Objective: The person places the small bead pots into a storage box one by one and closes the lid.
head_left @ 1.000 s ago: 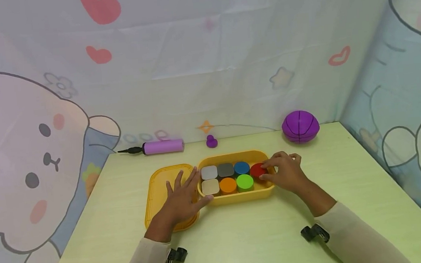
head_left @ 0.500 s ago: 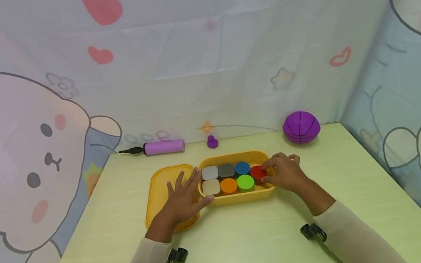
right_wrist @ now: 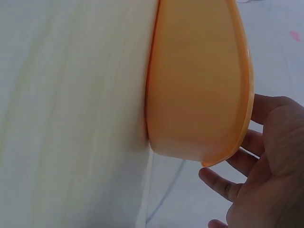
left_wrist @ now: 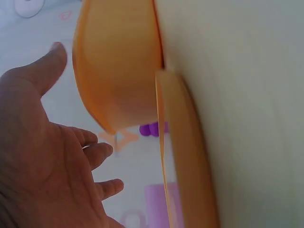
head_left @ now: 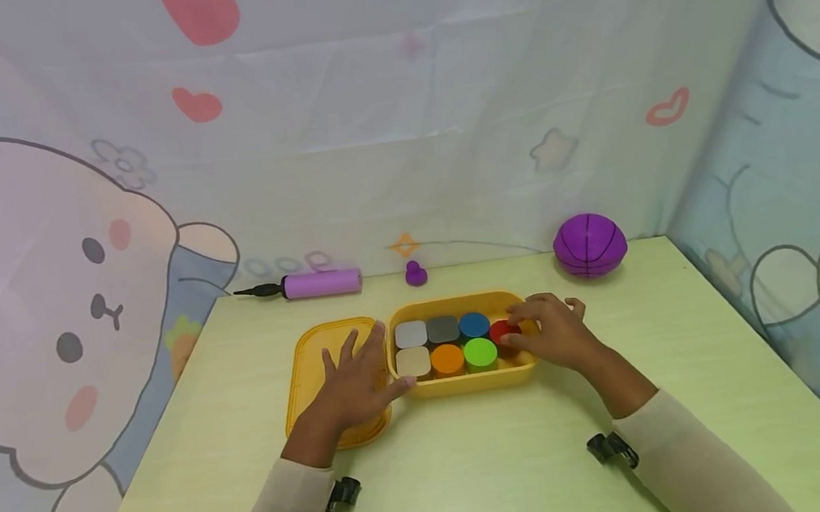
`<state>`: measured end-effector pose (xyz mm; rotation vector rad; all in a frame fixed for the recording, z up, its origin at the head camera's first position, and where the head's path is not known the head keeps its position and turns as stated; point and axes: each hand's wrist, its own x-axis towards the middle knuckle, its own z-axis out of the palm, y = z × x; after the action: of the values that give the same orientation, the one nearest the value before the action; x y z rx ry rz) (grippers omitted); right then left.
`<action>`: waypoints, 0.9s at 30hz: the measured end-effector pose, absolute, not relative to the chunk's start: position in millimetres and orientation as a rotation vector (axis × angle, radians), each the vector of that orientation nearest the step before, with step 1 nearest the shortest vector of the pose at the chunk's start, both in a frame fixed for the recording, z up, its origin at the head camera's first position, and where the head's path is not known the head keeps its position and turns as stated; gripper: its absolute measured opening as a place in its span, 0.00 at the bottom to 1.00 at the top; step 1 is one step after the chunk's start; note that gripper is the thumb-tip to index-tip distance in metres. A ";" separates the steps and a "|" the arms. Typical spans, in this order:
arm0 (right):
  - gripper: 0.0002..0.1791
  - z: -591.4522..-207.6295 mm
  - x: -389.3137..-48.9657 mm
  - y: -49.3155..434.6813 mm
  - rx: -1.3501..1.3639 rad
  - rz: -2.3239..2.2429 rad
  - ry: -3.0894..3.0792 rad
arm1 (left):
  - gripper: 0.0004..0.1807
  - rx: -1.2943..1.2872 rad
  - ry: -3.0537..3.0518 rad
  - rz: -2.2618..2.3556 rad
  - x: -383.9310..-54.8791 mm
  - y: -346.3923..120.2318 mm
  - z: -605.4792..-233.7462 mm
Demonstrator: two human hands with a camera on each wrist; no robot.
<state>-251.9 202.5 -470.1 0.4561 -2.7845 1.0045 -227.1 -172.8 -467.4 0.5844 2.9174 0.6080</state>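
The red disc (head_left: 502,332) is sitting at the right end of the yellow tray (head_left: 465,381), in its far row, flat face up; your right hand (head_left: 556,337) is curling its fingers round it. Lift straight up. The tray's long axis is running left-right. Your left hand (head_left: 355,383), fingers spread, is resting on the lid (head_left: 303,371) and bracing the tray's left end.

Left wrist: your fingers (left_wrist: 102,152) are lying apart beside the tray wall (left_wrist: 118,71).

Right wrist: the disc is hidden.

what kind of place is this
Likely a child's play corner: cartoon rabbit curtains surround a pale green table holding a yellow box of coloured pots, a purple toy basketball and a pump.
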 end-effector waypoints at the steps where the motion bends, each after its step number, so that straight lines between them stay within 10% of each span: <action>1: 0.17 -469.8 -251.1 201.5 0.454 0.995 -2.776 | 0.58 0.562 2.912 0.600 -227.3 -174.2 -465.8; 27: 0.33 -452.5 -183.0 121.8 0.847 1.235 -2.726 | 0.62 0.256 2.861 0.514 -255.6 -239.0 -460.1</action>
<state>-183.0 121.8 -452.5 0.8469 -2.7262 1.2348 -255.6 -239.0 -460.1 0.2559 2.8607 0.5138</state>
